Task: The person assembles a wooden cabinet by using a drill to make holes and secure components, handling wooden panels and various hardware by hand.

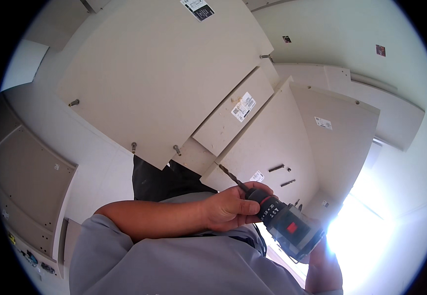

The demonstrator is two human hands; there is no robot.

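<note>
A dark cordless drill [292, 228] is in front of me, tilted, its long twist bit [230, 175] pointing up and left. My left hand [235, 206] is closed around the front of the drill at its chuck and collar. My right hand [316, 253] is at the rear of the drill, by the handle; the tool's body and glare hide most of its fingers. The bit's tip is by the near corner of a pale box-like cabinet [267, 137]; I cannot tell whether they touch. Two loose drill bits [276, 168] lie inside that cabinet.
A large pale board [159, 73] spreads ahead with metal connector bolts [134, 147] at its edges. Beside it lies a narrow labelled board [233, 110]. More panels [36, 182] stand at the left, with small hardware [29, 258] below. Bright light glares at the lower right.
</note>
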